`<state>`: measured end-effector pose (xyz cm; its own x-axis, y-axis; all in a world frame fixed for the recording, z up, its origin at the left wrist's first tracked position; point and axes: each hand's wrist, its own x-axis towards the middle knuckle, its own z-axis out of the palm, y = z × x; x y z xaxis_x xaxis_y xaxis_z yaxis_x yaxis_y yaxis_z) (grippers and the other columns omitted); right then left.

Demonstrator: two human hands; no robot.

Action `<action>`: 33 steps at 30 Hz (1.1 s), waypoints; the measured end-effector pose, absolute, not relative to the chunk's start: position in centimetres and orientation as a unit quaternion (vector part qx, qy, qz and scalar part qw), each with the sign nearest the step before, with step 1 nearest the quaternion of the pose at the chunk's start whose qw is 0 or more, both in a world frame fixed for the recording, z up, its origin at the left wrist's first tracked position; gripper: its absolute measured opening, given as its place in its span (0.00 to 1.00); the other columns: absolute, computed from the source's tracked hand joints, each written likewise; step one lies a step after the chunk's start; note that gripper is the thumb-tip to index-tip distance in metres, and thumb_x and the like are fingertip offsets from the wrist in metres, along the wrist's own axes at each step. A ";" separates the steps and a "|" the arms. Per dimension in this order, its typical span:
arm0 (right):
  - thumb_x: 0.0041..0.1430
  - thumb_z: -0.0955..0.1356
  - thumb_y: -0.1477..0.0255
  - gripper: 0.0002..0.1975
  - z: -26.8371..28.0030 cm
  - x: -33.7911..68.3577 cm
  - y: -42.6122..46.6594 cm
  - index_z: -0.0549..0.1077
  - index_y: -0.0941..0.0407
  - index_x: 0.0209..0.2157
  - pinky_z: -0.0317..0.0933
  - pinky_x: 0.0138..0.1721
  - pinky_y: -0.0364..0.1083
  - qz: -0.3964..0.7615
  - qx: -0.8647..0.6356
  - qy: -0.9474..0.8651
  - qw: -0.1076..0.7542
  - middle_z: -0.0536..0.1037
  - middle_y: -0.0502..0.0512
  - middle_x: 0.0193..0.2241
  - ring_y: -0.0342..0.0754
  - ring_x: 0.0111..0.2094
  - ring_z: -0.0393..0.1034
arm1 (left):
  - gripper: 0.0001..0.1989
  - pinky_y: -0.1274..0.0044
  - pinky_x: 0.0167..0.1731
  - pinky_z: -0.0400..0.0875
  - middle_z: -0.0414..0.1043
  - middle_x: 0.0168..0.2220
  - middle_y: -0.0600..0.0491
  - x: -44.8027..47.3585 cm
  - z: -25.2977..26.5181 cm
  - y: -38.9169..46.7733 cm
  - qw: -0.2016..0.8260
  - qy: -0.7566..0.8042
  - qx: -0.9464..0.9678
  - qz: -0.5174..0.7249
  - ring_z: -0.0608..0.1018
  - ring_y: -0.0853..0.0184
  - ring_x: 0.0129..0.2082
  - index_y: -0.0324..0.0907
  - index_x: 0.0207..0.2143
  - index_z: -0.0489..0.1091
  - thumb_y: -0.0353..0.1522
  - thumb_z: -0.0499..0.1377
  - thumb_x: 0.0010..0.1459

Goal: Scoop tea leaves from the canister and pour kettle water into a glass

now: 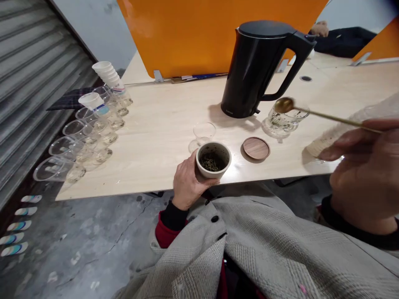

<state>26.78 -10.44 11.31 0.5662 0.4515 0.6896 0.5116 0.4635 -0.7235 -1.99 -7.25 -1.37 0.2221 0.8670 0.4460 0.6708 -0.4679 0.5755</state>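
My left hand [189,182] is wrapped round a pale ceramic jar [223,169], held at the table's front edge and tilted toward me. Dark dried tea leaves [211,161] lie inside it. On the right, my right hand [368,166] grips the thin handle of a long gold spoon [284,105]; its bowl is above a ribbed glass [282,122] with some leaf bits in it. A round wooden lid [256,148] lies flat between jar and glass. Just behind the jar stands a small clear plastic cup [204,131], partly hidden.
A black electric kettle [249,74] stands behind the glass. Several clear plastic cups with bits inside [67,149] line the left side, near stacked white paper cups [107,72]. A clear plastic sleeve of cups [352,120] lies at right. An orange divider [187,41] rises behind.
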 end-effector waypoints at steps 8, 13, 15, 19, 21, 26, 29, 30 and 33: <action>0.75 0.67 0.72 0.08 9.8 22.8 -10.6 0.80 0.51 0.44 0.70 0.21 0.43 0.359 -0.391 -0.628 0.569 0.79 0.49 0.28 0.43 0.23 0.75 | 0.54 0.58 0.55 0.78 0.80 0.58 0.44 -2.0 -0.8 -7.6 0.137 0.514 0.765 0.363 0.83 0.50 0.55 0.48 0.71 0.58 0.58 0.74 0.50; 0.76 0.64 0.72 0.08 8.5 21.6 -8.8 0.76 0.51 0.46 0.66 0.22 0.40 0.320 -0.398 -0.732 0.450 0.79 0.46 0.27 0.38 0.20 0.71 | 0.54 0.60 0.55 0.78 0.80 0.58 0.44 -1.9 -0.6 -7.8 0.140 0.526 0.764 0.346 0.83 0.50 0.56 0.48 0.70 0.59 0.59 0.74 0.49; 0.75 0.64 0.73 0.08 8.3 21.2 -8.4 0.75 0.51 0.46 0.63 0.22 0.40 0.310 -0.375 -0.766 0.419 0.78 0.45 0.27 0.38 0.19 0.69 | 0.55 0.60 0.54 0.78 0.80 0.58 0.44 -1.9 -0.8 -7.9 0.140 0.533 0.760 0.345 0.84 0.51 0.54 0.48 0.70 0.59 0.59 0.74 0.48; 0.75 0.63 0.73 0.07 8.5 20.9 -8.0 0.74 0.51 0.44 0.61 0.22 0.41 0.311 -0.343 -0.805 0.371 0.77 0.45 0.26 0.39 0.20 0.66 | 0.55 0.60 0.55 0.78 0.80 0.58 0.44 -1.8 -1.0 -8.0 0.141 0.544 0.751 0.347 0.84 0.51 0.54 0.49 0.71 0.59 0.60 0.73 0.48; 0.76 0.63 0.71 0.08 8.7 21.0 -8.1 0.74 0.51 0.42 0.60 0.21 0.41 0.341 -0.354 -0.790 0.366 0.76 0.45 0.24 0.39 0.19 0.66 | 0.55 0.60 0.56 0.78 0.80 0.58 0.44 -1.8 -1.1 -8.0 0.142 0.541 0.752 0.347 0.83 0.51 0.54 0.49 0.71 0.59 0.62 0.72 0.49; 0.77 0.65 0.65 0.10 8.7 21.5 -8.3 0.75 0.52 0.40 0.58 0.16 0.41 0.441 -0.410 -0.641 0.476 0.76 0.46 0.24 0.39 0.17 0.65 | 0.54 0.60 0.55 0.78 0.80 0.58 0.44 -1.9 -0.7 -7.8 0.146 0.528 0.761 0.347 0.84 0.51 0.54 0.48 0.71 0.59 0.63 0.70 0.50; 0.75 0.68 0.61 0.11 8.1 21.7 -7.9 0.75 0.52 0.38 0.57 0.14 0.41 0.471 -0.422 -0.549 0.547 0.76 0.47 0.23 0.40 0.16 0.65 | 0.53 0.60 0.55 0.78 0.81 0.57 0.45 -1.9 -0.6 -7.8 0.147 0.526 0.762 0.348 0.84 0.52 0.54 0.49 0.71 0.59 0.62 0.71 0.51; 0.74 0.69 0.61 0.11 7.8 21.8 -7.8 0.75 0.52 0.38 0.57 0.14 0.41 0.474 -0.424 -0.532 0.559 0.76 0.47 0.23 0.40 0.16 0.64 | 0.53 0.60 0.55 0.78 0.81 0.57 0.45 -1.9 -0.6 -7.8 0.148 0.526 0.762 0.349 0.84 0.52 0.54 0.49 0.71 0.60 0.62 0.71 0.51; 0.74 0.69 0.60 0.11 7.3 22.1 -7.3 0.75 0.51 0.38 0.57 0.14 0.41 0.470 -0.437 -0.506 0.576 0.76 0.47 0.24 0.40 0.16 0.64 | 0.52 0.60 0.55 0.78 0.81 0.57 0.44 -1.9 -0.8 -7.7 0.146 0.526 0.759 0.355 0.84 0.52 0.54 0.48 0.70 0.60 0.62 0.71 0.51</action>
